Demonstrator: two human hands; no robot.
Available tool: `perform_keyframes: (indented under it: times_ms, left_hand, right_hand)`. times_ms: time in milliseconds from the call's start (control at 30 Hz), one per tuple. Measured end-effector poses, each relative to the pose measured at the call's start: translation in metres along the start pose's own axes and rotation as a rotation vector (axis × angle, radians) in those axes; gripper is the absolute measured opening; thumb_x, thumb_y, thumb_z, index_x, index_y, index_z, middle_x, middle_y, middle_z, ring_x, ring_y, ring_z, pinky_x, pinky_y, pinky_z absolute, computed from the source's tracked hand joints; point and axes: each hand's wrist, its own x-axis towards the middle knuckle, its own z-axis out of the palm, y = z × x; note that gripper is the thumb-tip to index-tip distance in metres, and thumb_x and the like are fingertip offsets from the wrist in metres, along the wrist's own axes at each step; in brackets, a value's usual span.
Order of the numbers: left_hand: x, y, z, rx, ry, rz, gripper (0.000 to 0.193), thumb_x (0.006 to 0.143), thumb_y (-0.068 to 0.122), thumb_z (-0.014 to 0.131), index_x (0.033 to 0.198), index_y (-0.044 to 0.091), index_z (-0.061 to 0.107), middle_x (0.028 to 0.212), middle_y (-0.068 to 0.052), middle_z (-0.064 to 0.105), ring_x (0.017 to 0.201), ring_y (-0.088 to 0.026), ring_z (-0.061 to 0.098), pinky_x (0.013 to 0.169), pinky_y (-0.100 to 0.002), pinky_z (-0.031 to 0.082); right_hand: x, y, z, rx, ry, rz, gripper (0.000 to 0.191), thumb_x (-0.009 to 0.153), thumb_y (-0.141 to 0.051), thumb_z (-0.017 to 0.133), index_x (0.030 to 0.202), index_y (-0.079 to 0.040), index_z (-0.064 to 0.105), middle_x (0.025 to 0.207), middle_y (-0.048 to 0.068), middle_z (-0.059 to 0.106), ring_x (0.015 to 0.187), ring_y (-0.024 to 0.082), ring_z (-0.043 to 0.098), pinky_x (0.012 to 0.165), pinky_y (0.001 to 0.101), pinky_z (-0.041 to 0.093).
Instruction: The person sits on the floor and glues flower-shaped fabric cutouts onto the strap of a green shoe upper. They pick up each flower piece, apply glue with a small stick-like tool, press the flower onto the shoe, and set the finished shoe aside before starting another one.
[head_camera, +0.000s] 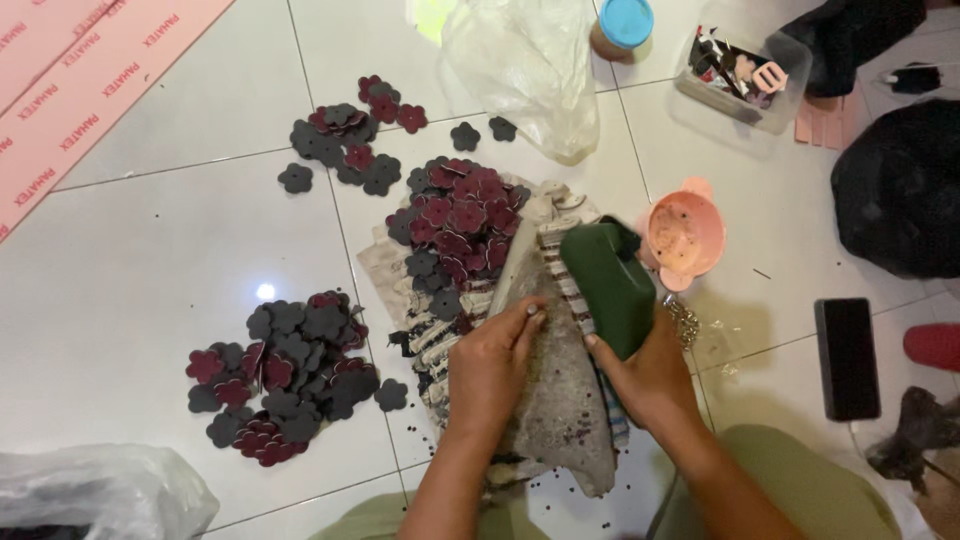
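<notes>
My right hand (650, 385) grips a dark green tool (608, 285), held over a grey board (560, 390) that lies on a folded patterned cloth (450, 330). My left hand (490, 365) rests on the board's left edge, fingers pinched together near the tool; I cannot see what it pinches. A heap of dark red and grey flower-shaped cutouts (460, 220) lies on the cloth just beyond the hands.
More flower cutouts lie in piles at the left (285, 375) and the upper middle (345, 140) of the white tiled floor. A pink bowl (685, 233), a black phone (847, 358), a clear box of small items (745, 75), clear plastic bags (525, 70) and pink foam sheets (70, 90) surround the spot.
</notes>
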Motion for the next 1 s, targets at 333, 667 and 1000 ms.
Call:
perform_keyframes:
  times_ms: [333, 667, 1000]
  left_hand:
    - [-0.004, 0.008, -0.01, -0.282, 0.066, -0.149, 0.013, 0.092, 0.011, 0.076, 0.104, 0.007, 0.079, 0.095, -0.003, 0.082, 0.078, -0.011, 0.079, 0.07, -0.024, 0.061]
    - [-0.009, 0.007, -0.008, -0.312, -0.062, -0.088, 0.018, 0.083, 0.01, 0.083, 0.101, 0.009, 0.082, 0.096, -0.005, 0.082, 0.078, -0.012, 0.075, 0.071, -0.024, 0.058]
    - [-0.008, -0.015, -0.003, -0.732, 0.249, -0.393, 0.011, 0.098, 0.013, 0.073, 0.103, 0.003, 0.075, 0.095, 0.0, 0.076, 0.084, -0.006, 0.066, 0.076, -0.023, 0.055]
  right_hand:
    - [-0.022, -0.022, -0.02, -0.174, -0.043, 0.0, 0.029, 0.09, -0.031, 0.076, 0.11, -0.013, 0.066, 0.094, 0.008, 0.075, 0.089, 0.02, 0.072, 0.085, 0.0342, 0.055]
    - [-0.024, -0.004, 0.029, 0.936, -0.124, 0.233, 0.047, 0.086, 0.005, 0.072, 0.13, -0.002, 0.056, 0.111, 0.008, 0.07, 0.103, 0.014, 0.069, 0.089, 0.0279, 0.057]
    - [-0.025, -0.005, 0.02, 0.875, -0.184, 0.344, 0.035, 0.087, 0.006, 0.069, 0.12, 0.001, 0.059, 0.1, 0.011, 0.074, 0.089, 0.015, 0.071, 0.08, 0.0301, 0.062]
